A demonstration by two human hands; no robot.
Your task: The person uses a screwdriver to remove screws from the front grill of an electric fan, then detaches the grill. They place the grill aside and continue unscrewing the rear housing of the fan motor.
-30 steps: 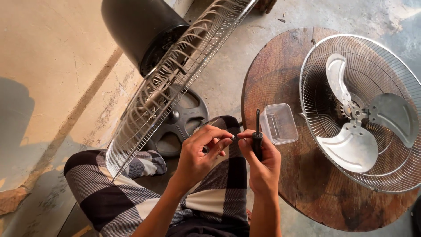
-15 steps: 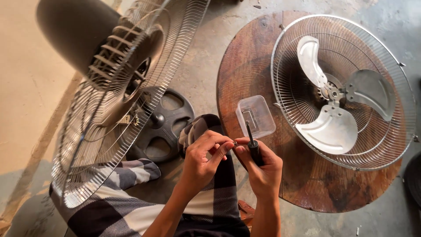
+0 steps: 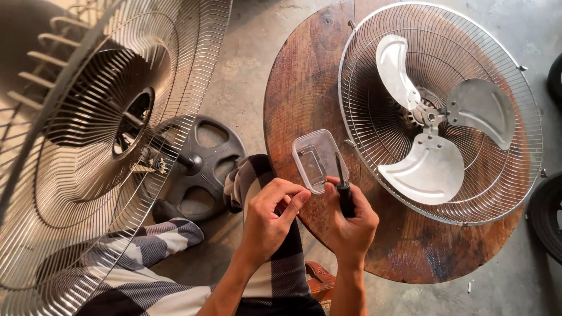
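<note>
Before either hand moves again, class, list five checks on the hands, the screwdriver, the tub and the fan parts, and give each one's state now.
1. Screwdriver firmly in the right hand: ok, fingers wrap its black handle.
2. Small part secure in the left hand: cannot tell, the fingertips pinch together but anything between them is too small to see.
3. Tub within reach: ok, it sits open on the round board just beyond the hands.
4. Blade settled: ok, it lies inside the loose guard on the board.
5. Standing fan steady on its base: cannot tell.
</note>
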